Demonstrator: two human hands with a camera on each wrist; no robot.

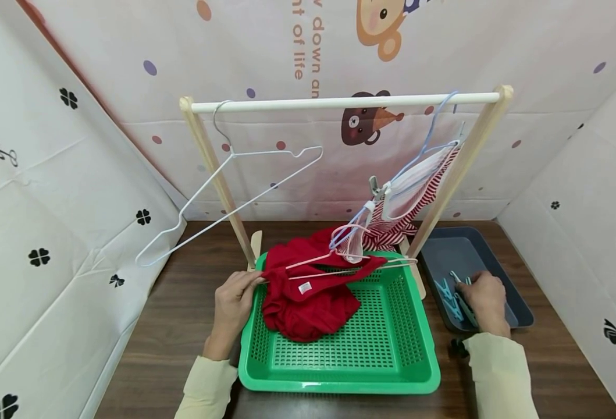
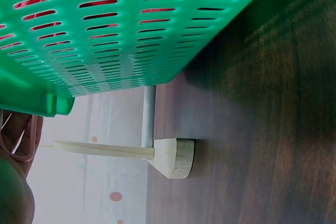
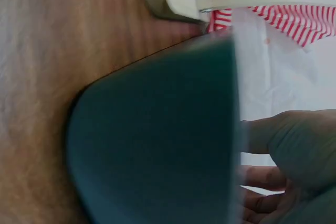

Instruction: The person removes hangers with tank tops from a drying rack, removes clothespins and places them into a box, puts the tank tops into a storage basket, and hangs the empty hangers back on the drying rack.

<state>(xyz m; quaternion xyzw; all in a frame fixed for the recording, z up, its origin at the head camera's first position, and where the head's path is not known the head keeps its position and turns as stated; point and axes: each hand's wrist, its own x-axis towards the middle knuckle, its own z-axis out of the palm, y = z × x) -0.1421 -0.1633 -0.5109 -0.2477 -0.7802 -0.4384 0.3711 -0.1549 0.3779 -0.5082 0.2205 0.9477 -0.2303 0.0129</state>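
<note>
My left hand (image 1: pixel 234 302) pinches the left end of a pink clothes hanger (image 1: pixel 308 263) at the basket's left rim. A red garment (image 1: pixel 308 314) with a white label hangs over this hanger and bunches in the green basket (image 1: pixel 339 385). In the left wrist view the pink hanger's looped end (image 2: pixel 21 157) shows by the fingers. My right hand (image 1: pixel 485 299) reaches into a dark grey tray (image 1: pixel 444 247), its fingers among clothespins (image 1: pixel 449 299). In the right wrist view the tray wall (image 3: pixel 157 129) hides the fingertips, so whether they pinch a clothespin is unclear.
A drying rack with a white rail (image 1: pixel 339 103) and wooden posts stands behind the basket. A bare white hanger (image 1: pixel 229 215) hangs at its left. At its right, a blue hanger (image 1: pixel 433 122) bears a red-and-white striped garment (image 1: pixel 423 203), with a grey clip (image 1: pixel 376 187).
</note>
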